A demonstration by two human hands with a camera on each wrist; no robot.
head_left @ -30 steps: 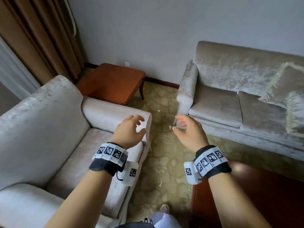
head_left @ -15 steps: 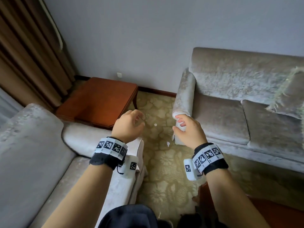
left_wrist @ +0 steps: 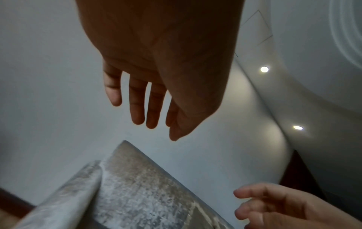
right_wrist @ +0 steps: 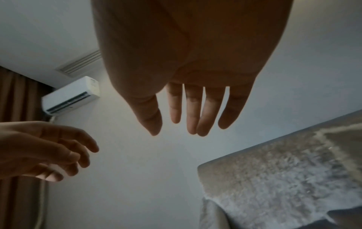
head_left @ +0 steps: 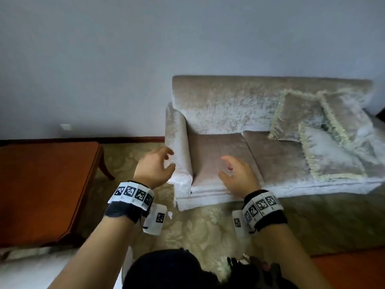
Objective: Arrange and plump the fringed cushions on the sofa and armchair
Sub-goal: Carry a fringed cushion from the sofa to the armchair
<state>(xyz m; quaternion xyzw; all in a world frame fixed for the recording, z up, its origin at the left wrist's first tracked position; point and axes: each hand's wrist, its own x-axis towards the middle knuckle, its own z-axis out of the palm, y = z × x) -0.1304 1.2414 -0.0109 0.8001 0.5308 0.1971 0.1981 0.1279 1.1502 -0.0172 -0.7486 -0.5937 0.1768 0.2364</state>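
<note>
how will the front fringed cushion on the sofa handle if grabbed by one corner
The front cushion looks soft and slumped against the sofa, so it would probably sag, not stay flat. It is likely light for its bulk. Its fringe would dangle and may snag fingers.

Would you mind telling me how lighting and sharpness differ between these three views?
Head view: evenly lit but soft, the fringed cushions on the sofa smeared, edges bowed by the wide lens. Left wrist view: left hand backlit and dark, two ceiling spotlights glaring. Right wrist view: right hand likewise in silhouette against the pale wall.
</note>
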